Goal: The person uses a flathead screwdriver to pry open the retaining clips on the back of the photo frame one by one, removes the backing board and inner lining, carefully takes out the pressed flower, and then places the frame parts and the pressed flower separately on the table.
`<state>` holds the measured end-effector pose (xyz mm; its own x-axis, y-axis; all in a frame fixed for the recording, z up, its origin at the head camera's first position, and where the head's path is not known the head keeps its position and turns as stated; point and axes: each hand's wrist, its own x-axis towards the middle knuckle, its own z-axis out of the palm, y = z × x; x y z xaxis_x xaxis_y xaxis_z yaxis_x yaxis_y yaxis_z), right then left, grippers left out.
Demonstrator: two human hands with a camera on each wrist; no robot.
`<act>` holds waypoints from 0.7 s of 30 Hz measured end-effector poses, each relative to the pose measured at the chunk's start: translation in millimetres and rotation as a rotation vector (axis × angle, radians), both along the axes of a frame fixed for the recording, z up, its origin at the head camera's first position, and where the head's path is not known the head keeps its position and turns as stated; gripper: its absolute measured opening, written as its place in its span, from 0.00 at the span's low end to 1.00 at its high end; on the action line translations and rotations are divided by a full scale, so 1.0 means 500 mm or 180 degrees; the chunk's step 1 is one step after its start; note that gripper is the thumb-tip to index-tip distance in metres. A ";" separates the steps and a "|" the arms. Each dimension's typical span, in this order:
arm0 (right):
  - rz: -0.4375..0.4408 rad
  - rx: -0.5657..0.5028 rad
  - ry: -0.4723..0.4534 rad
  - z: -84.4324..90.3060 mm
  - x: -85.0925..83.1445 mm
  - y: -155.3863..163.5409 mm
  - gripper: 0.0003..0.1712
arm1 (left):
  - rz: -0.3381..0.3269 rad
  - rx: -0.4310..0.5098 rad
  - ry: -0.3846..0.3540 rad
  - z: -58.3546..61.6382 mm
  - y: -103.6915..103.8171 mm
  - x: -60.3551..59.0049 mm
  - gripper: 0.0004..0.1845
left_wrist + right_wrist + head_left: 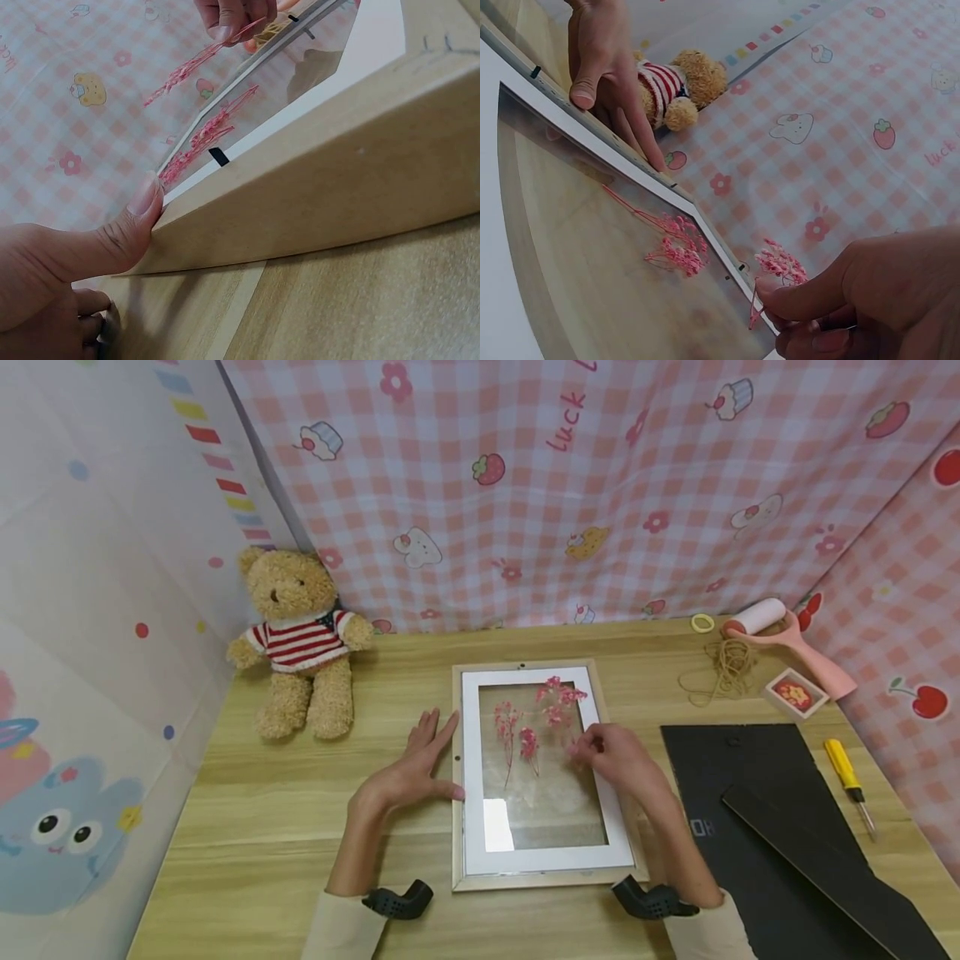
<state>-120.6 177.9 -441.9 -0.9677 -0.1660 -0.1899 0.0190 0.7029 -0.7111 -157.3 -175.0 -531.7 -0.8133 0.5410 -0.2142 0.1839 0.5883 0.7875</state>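
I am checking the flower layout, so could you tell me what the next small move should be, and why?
Probably lower the pink dried flower sprig, pinched by the right hand, onto the glass of the pale wooden picture frame beside the pink sprigs already lying there. The left hand steadies the frame's left edge, so the frame should not slide.

The picture frame (542, 868) lies mid-table, teddy bear (298, 639) behind-left, backing board (757, 802) and screwdriver (848, 774) right.

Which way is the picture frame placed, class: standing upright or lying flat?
Lying flat. The picture frame rests on the wooden table, glass facing up, dried pink flowers on it.
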 end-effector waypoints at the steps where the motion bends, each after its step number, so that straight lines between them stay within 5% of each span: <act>1: 0.0014 0.0002 0.0024 0.001 -0.001 0.002 0.10 | 0.0002 -0.0005 0.0006 0.001 0.000 0.000 0.72; 21: -0.0192 -0.0108 -0.0063 0.012 -0.004 0.077 0.13 | -0.0044 -0.0085 0.0035 0.024 0.003 0.008 0.71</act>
<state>-122.6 216.2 -435.8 -0.9722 -0.1140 -0.2044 0.0750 0.6754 -0.7336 -153.4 -173.5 -519.6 -0.8082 0.5463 -0.2198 0.2007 0.6064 0.7694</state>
